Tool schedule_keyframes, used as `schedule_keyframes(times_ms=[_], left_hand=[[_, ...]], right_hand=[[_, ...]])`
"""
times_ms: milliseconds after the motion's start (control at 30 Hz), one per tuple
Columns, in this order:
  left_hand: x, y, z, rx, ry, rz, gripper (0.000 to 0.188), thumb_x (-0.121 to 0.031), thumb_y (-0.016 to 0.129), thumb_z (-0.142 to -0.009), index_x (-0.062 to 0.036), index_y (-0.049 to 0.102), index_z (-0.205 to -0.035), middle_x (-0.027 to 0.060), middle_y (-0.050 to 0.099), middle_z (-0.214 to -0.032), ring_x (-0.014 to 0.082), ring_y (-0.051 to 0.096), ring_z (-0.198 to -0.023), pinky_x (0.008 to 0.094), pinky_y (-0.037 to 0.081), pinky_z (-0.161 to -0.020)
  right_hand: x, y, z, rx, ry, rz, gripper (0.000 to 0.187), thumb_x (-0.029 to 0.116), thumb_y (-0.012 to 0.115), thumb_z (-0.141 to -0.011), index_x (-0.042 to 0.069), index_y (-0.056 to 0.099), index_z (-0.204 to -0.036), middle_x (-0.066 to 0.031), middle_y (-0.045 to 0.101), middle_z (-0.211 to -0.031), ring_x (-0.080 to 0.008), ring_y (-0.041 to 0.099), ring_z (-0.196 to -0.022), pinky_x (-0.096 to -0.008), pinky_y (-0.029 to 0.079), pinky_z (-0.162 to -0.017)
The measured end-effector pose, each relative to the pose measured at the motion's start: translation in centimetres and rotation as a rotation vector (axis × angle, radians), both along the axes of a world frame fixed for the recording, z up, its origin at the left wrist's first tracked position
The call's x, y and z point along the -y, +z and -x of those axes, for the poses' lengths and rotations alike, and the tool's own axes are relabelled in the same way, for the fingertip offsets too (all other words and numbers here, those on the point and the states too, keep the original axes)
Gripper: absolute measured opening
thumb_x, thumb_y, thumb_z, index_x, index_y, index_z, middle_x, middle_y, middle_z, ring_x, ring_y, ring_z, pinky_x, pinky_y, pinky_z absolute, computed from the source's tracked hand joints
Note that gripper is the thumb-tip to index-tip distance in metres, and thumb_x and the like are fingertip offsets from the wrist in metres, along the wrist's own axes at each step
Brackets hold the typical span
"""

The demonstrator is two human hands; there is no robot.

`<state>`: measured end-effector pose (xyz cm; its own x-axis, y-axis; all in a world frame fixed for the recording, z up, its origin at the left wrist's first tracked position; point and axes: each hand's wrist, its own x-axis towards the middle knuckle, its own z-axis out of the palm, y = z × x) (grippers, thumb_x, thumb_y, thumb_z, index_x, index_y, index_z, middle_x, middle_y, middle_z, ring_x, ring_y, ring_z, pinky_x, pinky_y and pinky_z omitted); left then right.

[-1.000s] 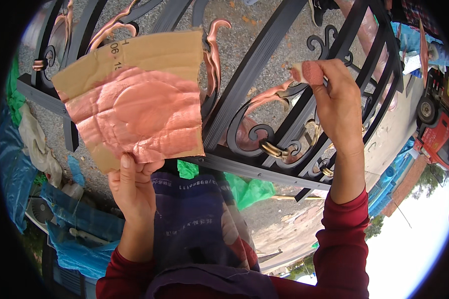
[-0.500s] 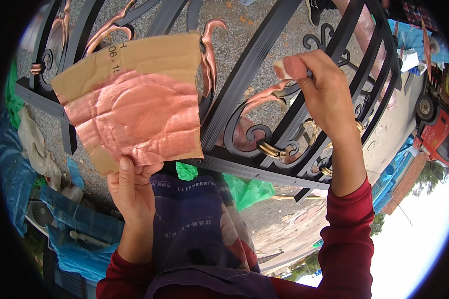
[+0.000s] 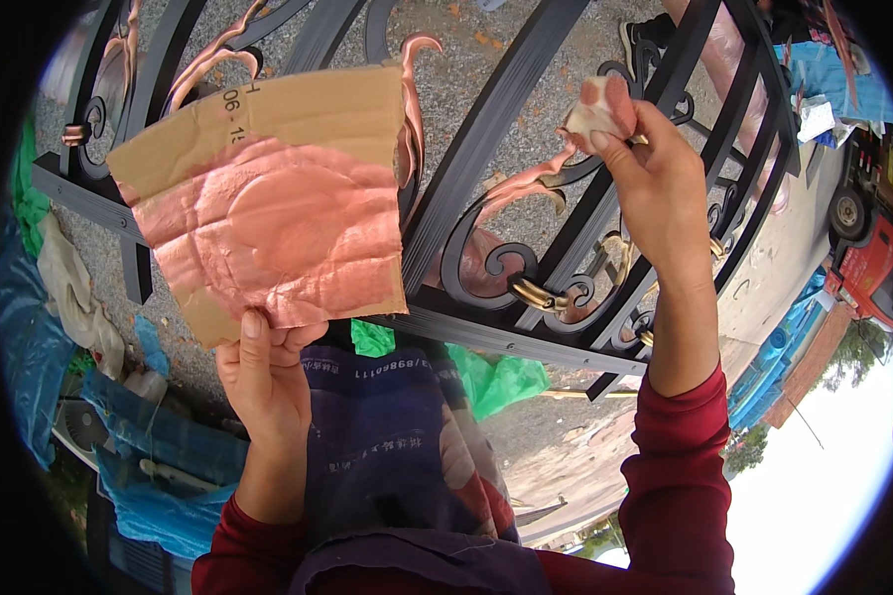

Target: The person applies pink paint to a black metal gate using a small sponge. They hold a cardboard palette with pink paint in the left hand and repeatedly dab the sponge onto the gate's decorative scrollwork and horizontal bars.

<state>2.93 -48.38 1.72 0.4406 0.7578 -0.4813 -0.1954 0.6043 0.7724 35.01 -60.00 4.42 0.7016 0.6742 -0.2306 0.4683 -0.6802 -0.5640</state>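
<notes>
My left hand (image 3: 263,382) pinches the lower edge of a piece of brown cardboard (image 3: 268,104), thumb on top. Wet-looking copper-pink paint (image 3: 298,223) covers most of its face. In my right hand (image 3: 665,198), thumb and fingers grip a small sponge (image 3: 602,114), pale with copper-pink patches. The sponge is close to the tip of a copper-coloured leaf ornament (image 3: 526,185); whether they touch I cannot tell. That leaf belongs to a black metal railing (image 3: 476,129) with scrolls, below both hands. Gold-coloured collars (image 3: 538,294) band some of the scrolls.
Blue plastic sheeting (image 3: 174,496) lies at the left, and green plastic (image 3: 496,380) below the railing. A red vehicle (image 3: 875,263) stands at the far right. Someone's shoe (image 3: 627,48) shows near the top, beyond the bars. Gravel ground (image 3: 466,59) shows between the bars.
The sponge has turned in my right hand, showing more of its pale side, and has moved up and slightly right. The cardboard has barely shifted.
</notes>
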Motion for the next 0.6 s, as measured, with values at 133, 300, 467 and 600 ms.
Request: schedule_keyframes(times_ms=[133, 300, 467, 600], left_hand=[[0.3, 0.4, -0.1, -0.017, 0.037, -0.012, 0.028, -0.015, 0.047, -0.105, 0.0021, 0.056, -0.124, 0.0131, 0.069, -0.11, 0.0224, 0.072, -0.092, 0.0373, 0.063, -0.08], [1.3, 0.4, -0.1, -0.008, 0.036, -0.029, 0.029, -0.016, 0.048, -0.104, 0.0019, 0.055, -0.126, 0.0128, 0.069, -0.112, 0.0216, 0.072, -0.093, 0.0365, 0.063, -0.08], [2.3, 0.9, -0.7, -0.005, 0.096, 0.001, 0.029, -0.017, 0.049, -0.104, 0.0017, 0.055, -0.126, 0.0124, 0.069, -0.112, 0.021, 0.072, -0.093, 0.0355, 0.063, -0.08], [4.3, 1.4, -0.7, -0.015, 0.177, -0.023, 0.029, -0.018, 0.049, -0.104, 0.0016, 0.056, -0.124, 0.0124, 0.069, -0.111, 0.021, 0.072, -0.092, 0.0351, 0.063, -0.08]], right_hand=[[1.4, -0.1, -0.1, 0.02, 0.01, -0.037, 0.023, 0.009, 0.068, -0.086, -0.002, 0.064, -0.105, -0.0199, 0.065, -0.09, -0.0363, 0.062, -0.078, -0.0389, 0.048, -0.07], [1.7, -0.3, -0.2, -0.073, 0.066, -0.165, 0.022, 0.004, 0.066, -0.087, 0.0, 0.065, -0.108, -0.0149, 0.064, -0.095, -0.0336, 0.063, -0.08, -0.0378, 0.048, -0.071], [0.5, 0.2, -1.2, 0.12, 0.266, -0.091, 0.023, -0.004, 0.062, -0.084, 0.001, 0.065, -0.106, -0.0151, 0.063, -0.096, -0.0355, 0.062, -0.089, -0.0384, 0.049, -0.078], [0.9, 0.2, -1.0, -0.037, 0.338, -0.165, 0.027, -0.007, 0.061, -0.081, 0.001, 0.065, -0.106, -0.0143, 0.064, -0.098, -0.0333, 0.063, -0.089, -0.0366, 0.049, -0.078]])
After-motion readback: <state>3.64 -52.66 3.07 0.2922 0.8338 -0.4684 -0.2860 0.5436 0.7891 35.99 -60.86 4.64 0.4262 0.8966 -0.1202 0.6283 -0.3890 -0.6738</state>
